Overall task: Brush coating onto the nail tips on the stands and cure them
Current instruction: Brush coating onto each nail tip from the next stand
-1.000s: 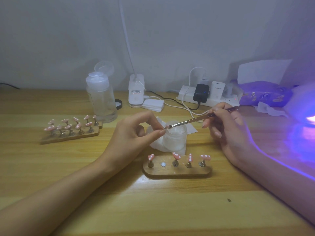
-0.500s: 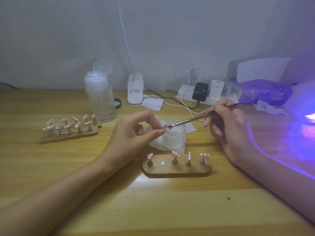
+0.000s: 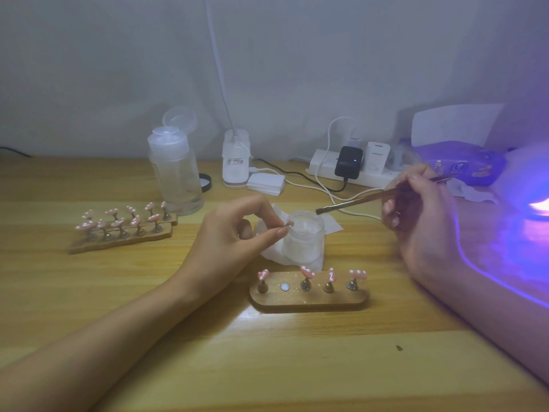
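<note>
On the wooden desk [image 3: 267, 367], purple light spills from a curing lamp [image 3: 531, 200] at far right.

Far-left stand [image 3: 118, 243]: two rows of pink tips.

Near stand [image 3: 309, 303], centre: four tips, one bare socket [image 3: 285, 287] second from left.

Left hand [image 3: 234, 242]: thumb and forefinger pinched together on a small peg carrying one nail tip [image 3: 289, 223], held level with the left rim of the frosted jar [image 3: 303, 242].

Right hand [image 3: 416, 215]: fingers curled round the brush [image 3: 356, 202], clamped on the handle like a pen.

Key relation: the brush's long axis runs from far right down to near left, bristle end aimed toward the held nail tip. The bristle end sits right of that tip and slightly farther off, apart from it, above the jar's right rim.

Judgement: the right hand is the one placed to close this gap, travelling leftward along the brush's own axis while the left hand steadies the peg. Whether the bristles carry coating cannot be told.
</note>
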Tool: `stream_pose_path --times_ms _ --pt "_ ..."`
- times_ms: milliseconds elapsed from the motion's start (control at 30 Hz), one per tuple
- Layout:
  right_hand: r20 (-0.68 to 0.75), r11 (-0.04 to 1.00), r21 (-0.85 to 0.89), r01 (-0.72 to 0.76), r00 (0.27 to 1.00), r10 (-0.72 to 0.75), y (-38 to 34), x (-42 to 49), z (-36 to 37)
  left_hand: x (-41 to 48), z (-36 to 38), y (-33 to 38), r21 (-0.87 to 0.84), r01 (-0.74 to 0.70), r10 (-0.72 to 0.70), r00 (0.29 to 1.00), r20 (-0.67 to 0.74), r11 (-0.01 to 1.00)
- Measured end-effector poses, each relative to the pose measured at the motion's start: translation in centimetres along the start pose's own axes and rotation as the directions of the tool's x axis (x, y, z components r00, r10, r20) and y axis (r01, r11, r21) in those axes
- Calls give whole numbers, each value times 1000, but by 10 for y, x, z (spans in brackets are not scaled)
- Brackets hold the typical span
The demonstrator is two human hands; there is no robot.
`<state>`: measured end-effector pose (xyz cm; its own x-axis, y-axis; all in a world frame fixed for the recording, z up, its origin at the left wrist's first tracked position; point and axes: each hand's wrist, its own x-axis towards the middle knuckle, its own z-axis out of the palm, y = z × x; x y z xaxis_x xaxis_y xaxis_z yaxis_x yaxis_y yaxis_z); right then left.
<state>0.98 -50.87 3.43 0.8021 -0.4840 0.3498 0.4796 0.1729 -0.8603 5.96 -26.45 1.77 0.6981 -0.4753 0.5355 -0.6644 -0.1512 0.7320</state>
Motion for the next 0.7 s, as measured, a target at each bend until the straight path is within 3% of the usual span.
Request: stream_pose_path --times_ms 133,367,467,567,700 --pt "144 990 -113 88 987 -71 -3 -5 1 0 0 0 15 3 -3 1000 9 1000" --pt "75 990 -69 123 990 -118 -8 0 -3 0 0 -2 15 28 -29 999 14 999" --pt "28 999 -22 43 999 -42 -5 2 -4 -1 0 -3 25 48 -48 999 -4 999" --pt "3 987 16 -160 987 160 1 0 0 0 0 -4 36 51 -51 999 -6 998" --pt "137 959 -39 -280 949 283 7 -3 3 0 0 -4 38 56 -56 998 -1 998"
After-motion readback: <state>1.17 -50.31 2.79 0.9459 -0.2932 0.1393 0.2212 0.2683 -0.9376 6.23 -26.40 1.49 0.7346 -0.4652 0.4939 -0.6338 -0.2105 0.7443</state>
